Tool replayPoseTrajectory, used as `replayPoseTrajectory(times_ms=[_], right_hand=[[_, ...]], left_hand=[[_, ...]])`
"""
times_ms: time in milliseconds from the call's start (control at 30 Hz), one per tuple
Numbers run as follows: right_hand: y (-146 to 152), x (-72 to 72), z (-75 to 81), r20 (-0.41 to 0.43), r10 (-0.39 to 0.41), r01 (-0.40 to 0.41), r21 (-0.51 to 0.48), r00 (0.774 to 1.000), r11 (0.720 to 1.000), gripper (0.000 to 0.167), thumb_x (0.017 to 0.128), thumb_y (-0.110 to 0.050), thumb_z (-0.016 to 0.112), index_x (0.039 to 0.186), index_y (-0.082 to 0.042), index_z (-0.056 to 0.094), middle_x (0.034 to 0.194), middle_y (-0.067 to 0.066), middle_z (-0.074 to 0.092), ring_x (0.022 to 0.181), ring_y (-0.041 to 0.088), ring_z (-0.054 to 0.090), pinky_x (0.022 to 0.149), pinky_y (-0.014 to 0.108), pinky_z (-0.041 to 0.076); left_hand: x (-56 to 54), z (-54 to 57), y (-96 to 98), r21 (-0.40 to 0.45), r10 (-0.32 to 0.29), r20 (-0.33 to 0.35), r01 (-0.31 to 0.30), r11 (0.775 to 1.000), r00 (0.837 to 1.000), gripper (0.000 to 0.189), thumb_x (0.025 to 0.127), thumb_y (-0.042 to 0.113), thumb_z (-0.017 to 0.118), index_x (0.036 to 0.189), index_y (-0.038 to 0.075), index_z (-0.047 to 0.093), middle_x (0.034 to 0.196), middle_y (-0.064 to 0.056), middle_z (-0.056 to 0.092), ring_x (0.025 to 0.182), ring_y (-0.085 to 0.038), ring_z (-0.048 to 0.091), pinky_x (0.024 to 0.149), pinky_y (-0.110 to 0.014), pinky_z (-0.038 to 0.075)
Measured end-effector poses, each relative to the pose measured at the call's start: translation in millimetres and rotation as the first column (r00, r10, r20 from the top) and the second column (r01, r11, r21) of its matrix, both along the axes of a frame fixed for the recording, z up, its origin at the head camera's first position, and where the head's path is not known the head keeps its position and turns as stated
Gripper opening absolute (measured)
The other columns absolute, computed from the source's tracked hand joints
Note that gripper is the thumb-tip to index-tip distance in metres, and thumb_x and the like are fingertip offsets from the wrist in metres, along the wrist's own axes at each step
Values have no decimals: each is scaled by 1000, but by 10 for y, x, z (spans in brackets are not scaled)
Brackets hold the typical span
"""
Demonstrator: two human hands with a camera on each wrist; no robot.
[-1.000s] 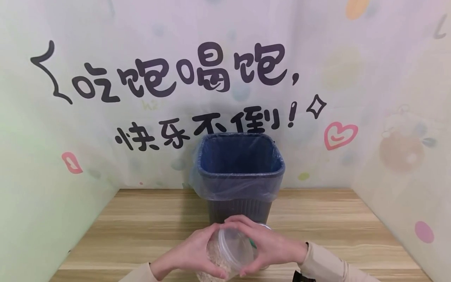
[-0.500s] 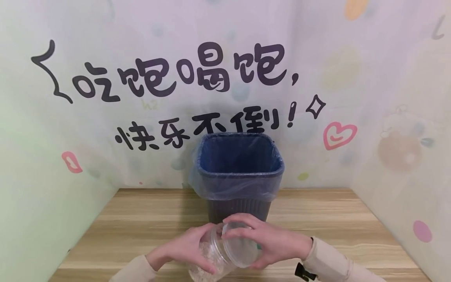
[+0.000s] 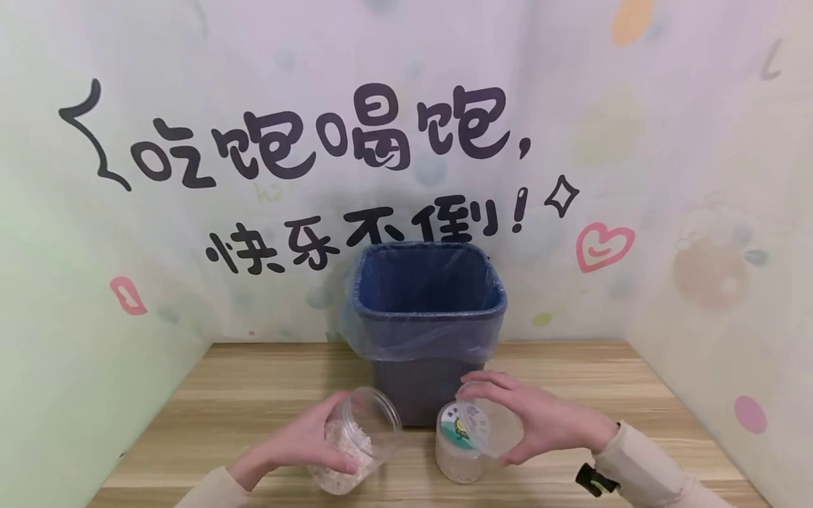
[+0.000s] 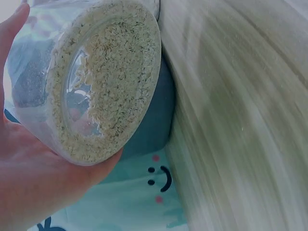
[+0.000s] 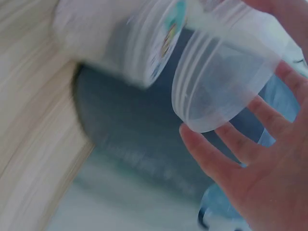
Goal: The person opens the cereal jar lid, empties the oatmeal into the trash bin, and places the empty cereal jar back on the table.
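Observation:
My left hand (image 3: pixel 298 443) grips a clear plastic jar (image 3: pixel 346 462), tilted, its uncovered mouth facing up and right. Pale flaky grains (image 4: pixel 120 72) lie in it, seen through the base in the left wrist view. To the right, my right hand (image 3: pixel 549 416) holds a translucent round screw lid (image 5: pixel 211 82) by its edge, fingertips spread along the rim. Behind the lid a second jar (image 3: pixel 459 462) stands upright on the table, with a green-and-white picture label on its top. The lid overlaps part of this jar in the head view.
A dark blue bin (image 3: pixel 422 391) with a clear bag folded over its rim stands behind the jars. The wood-grain table (image 3: pixel 267 374) ends at a printed wall sheet (image 3: pixel 286 63). A black buckle (image 3: pixel 595 481) hangs by the right sleeve.
The lid has come off the left-hand jar. Both hands have moved apart, the jar going left and the lid right, and the second jar now shows between them.

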State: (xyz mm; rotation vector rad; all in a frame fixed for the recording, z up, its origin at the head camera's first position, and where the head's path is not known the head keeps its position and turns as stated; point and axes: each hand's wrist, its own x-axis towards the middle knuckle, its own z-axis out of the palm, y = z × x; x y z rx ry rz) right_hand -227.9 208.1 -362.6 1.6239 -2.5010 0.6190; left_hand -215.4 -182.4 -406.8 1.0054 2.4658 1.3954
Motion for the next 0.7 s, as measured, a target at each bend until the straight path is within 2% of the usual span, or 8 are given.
replayPoseTrajectory(times_ms=[100, 367, 467, 567, 633, 700], right_hand=[[143, -45, -53, -9, -65, 65, 25, 998, 998, 96, 57, -23, 91, 141, -21, 44, 142, 11, 42, 128, 27, 42, 91, 42, 48], [416, -184, -242, 31, -189, 185, 98, 982, 978, 93, 61, -32, 90, 141, -16, 46, 138, 14, 47, 122, 36, 47, 91, 51, 46], [477, -263, -347, 89, -268, 251, 164, 959, 954, 91, 60, -31, 89, 139, -14, 48, 136, 20, 47, 120, 41, 47, 88, 56, 45], [528, -343, -466, 160, -343, 301, 236, 926, 924, 89, 59, -28, 89, 138, -11, 49, 136, 24, 46, 118, 46, 46, 87, 60, 44], [553, -387, -546, 188, -373, 318, 266, 909, 910, 90, 59, -27, 89, 137, -9, 49, 136, 26, 45, 117, 49, 45, 85, 62, 43], [569, -418, -618, 198, -386, 326, 278, 901, 904, 90, 58, -28, 89, 136, -7, 49, 135, 28, 45, 115, 51, 46, 84, 64, 43]], left_hand=[[15, 20, -86, 2, 22, -39, -22, 1000, 999, 84, 68, 23, 87, 135, -2, 44, 125, -18, 53, 113, -33, 52, 92, -31, 44], [35, 80, -250, 12, 73, -130, -72, 997, 989, 87, 67, 25, 88, 137, 1, 42, 123, -17, 55, 111, -26, 53, 91, -30, 44], [36, 104, -274, 21, 92, -149, -90, 996, 985, 90, 66, 24, 89, 138, 1, 41, 122, -18, 55, 109, -26, 54, 90, -31, 46], [34, 130, -281, 46, 99, -154, -93, 995, 983, 90, 67, 22, 88, 139, 0, 40, 124, -19, 55, 109, -29, 54, 90, -31, 46], [30, 144, -281, 62, 107, -159, -99, 993, 981, 91, 67, 22, 88, 140, 1, 39, 125, -20, 54, 109, -30, 54, 90, -31, 46], [21, 155, -277, 71, 122, -165, -112, 991, 979, 92, 66, 22, 89, 141, 1, 39, 125, -20, 54, 109, -31, 54, 89, -31, 46]])
